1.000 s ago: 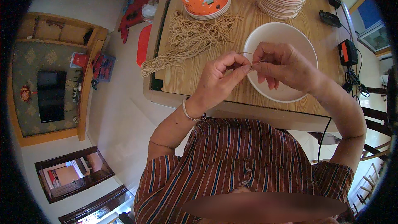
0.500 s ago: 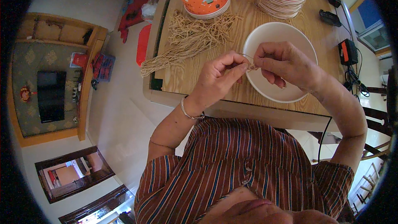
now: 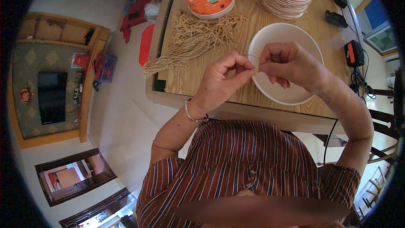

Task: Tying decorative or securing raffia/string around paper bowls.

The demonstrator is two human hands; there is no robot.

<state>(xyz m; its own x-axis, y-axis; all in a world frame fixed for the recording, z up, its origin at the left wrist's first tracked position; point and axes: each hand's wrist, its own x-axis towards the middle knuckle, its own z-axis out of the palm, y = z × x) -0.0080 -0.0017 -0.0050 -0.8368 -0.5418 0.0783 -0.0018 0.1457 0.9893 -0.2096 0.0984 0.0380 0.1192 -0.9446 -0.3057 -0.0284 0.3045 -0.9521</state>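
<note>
Pinched a thin cord [image 3: 252, 57] between both hands above the near-left rim of the bowl [image 3: 310, 44]: left hand [image 3: 221, 80] and right hand [image 3: 287, 63] equally near, fingers clenched on it. Ran left-right. Left of bowl, strand bundle [image 3: 190, 42] on tabletop [image 3: 202, 80].

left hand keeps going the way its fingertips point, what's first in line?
Probably the right hand: the left hand points rightward at it, both pinching one thin string over the white bowl. Depth is unclear.

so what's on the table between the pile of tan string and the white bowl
In the head view, only bare wooden table lies between the string pile and the white bowl; the left hand hovers just nearer.
</note>
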